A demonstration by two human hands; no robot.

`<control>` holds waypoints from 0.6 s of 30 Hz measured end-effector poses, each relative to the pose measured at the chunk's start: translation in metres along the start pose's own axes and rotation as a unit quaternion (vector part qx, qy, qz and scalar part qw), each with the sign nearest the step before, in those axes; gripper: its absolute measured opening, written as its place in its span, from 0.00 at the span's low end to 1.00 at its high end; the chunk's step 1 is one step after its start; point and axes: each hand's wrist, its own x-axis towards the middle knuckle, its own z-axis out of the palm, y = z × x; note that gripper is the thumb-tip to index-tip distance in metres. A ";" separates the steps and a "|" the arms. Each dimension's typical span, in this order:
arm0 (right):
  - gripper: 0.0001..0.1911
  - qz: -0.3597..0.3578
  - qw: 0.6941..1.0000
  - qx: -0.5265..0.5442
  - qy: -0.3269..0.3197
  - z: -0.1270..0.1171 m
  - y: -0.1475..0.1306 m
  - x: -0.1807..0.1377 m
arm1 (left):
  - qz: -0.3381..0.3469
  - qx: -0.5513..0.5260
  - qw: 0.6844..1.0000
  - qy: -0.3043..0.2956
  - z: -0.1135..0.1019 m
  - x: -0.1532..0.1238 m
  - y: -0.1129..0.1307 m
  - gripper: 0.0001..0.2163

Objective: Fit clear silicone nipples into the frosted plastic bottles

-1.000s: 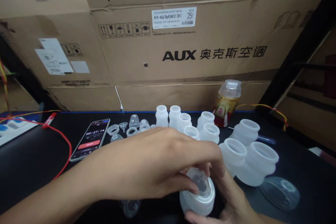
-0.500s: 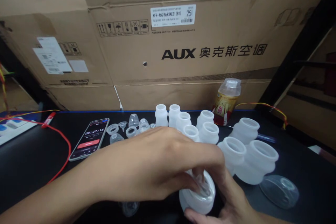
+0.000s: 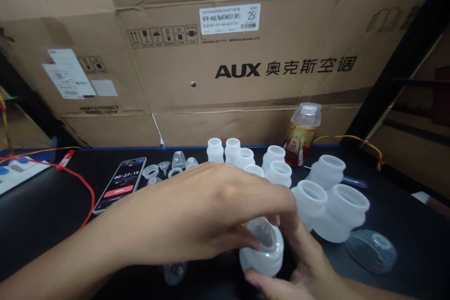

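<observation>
My right hand [image 3: 298, 262] is wrapped around a frosted, squat baby bottle [image 3: 262, 260] at the bottom centre, its thumb low on the side. From the left, my left hand [image 3: 225, 211] reaches over the bottle. Its fingers are closed at the rim, one fingertip just inside the mouth. A clear, shiny layer shows around the mouth; whether it is a separate part I cannot tell. Beyond my hands stand several more frosted bottles [image 3: 277, 173], mouths up. To the right, three larger ones [image 3: 346, 211] stand close together, beside a clear dome cap [image 3: 372, 251].
Small clear nipples [image 3: 178, 160] and rings [image 3: 151, 171] lie left of the bottles, partly behind my left arm. A phone with a running timer [image 3: 121, 183] lies farther left, near a red cable [image 3: 89, 187]. A drink bottle [image 3: 302, 136] stands before the large cardboard box [image 3: 168, 75].
My left fingers have shifted from deep in the bottle's mouth to its left rim, so more of the opening shows. My right hand keeps its hold.
</observation>
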 end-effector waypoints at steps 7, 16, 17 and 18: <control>0.32 -0.005 1.000 -0.020 0.002 -0.001 0.001 0.000 | 0.018 -0.001 1.000 0.017 -0.004 0.001 0.003 0.10; 0.40 0.006 1.000 -0.011 -0.013 -0.003 0.004 0.000 | 0.037 -0.016 0.999 0.015 0.001 0.004 0.000 0.09; 0.40 0.002 1.000 -0.004 -0.010 -0.003 0.005 -0.001 | 0.037 -0.019 0.999 0.016 0.002 0.004 -0.002 0.08; 0.40 0.002 1.000 0.002 -0.007 -0.003 0.006 -0.002 | 0.033 -0.023 0.999 0.016 0.003 0.004 -0.004 0.08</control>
